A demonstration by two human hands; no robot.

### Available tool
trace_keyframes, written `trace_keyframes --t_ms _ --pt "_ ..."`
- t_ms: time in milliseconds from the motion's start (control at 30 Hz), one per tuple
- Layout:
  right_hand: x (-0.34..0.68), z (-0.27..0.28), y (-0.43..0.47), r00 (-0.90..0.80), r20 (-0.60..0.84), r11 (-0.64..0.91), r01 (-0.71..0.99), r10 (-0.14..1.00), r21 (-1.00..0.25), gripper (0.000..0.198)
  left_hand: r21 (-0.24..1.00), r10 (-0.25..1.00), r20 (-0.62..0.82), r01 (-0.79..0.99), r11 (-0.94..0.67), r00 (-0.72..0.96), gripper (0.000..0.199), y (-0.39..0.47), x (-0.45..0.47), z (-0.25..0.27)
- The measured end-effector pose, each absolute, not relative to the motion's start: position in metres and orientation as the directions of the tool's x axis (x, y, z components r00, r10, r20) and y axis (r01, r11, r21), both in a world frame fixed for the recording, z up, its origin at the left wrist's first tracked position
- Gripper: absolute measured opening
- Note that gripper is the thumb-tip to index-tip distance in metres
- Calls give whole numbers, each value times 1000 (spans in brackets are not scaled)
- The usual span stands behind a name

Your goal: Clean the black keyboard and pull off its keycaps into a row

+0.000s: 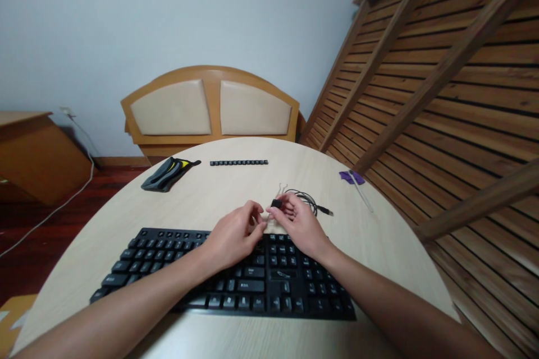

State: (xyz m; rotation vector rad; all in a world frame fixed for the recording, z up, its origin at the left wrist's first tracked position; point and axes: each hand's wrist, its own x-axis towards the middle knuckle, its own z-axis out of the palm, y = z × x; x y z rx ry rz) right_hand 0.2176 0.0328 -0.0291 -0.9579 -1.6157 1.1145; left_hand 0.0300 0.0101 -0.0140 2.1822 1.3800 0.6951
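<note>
Above the black keyboard point(248, 285), my two hands meet near its back edge. A small black keycap point(275, 203) is pinched between the thumb and fingers of my right hand point(304, 227). Thin wire prongs point(282, 187), which look like part of a keycap puller, stick up just beyond it; its lower part is mostly hidden by my fingers. My left hand point(236, 234) is curled, thumb and fingertips close together beside the wire; what they grip is not clear. Along the keyboard's top row, small bare key positions point(169, 234) show.
A row of black keycaps point(238, 162) lies toward the table's far side. Left of it is a grey and black pouch point(166, 175). The coiled USB cable point(309, 199) rests behind my right hand. A purple cloth point(352, 177) with a thin stick lies at the right edge.
</note>
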Motion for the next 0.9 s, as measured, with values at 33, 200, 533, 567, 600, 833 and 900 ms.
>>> trace_keyframes --t_ms 33,200,533,567,600,833,900 --pt "217 -29 31 -273 235 265 80 933 -961 28 615 915 169 687 -388 365 15 8 30 -19" --pt "220 -26 23 -322 153 191 90 934 -978 26 578 907 117 714 -394 406 21 1 29 -26" --pt "226 -30 21 -357 106 143 80 928 -986 29 495 883 77 750 -438 464 28 1 28 -23" --pt "226 -30 20 -361 109 149 86 926 -985 30 492 882 79 752 -439 464 28 1 29 -22" --pt "226 -29 20 -364 111 156 96 925 -983 31 491 883 81 753 -439 463 28 0 29 -22" --pt "224 -27 19 -386 129 190 125 913 -974 27 474 901 75 780 -410 428 29 2 32 -23" --pt "224 -28 19 -389 128 191 127 912 -973 26 477 904 86 779 -407 420 29 3 32 -25"
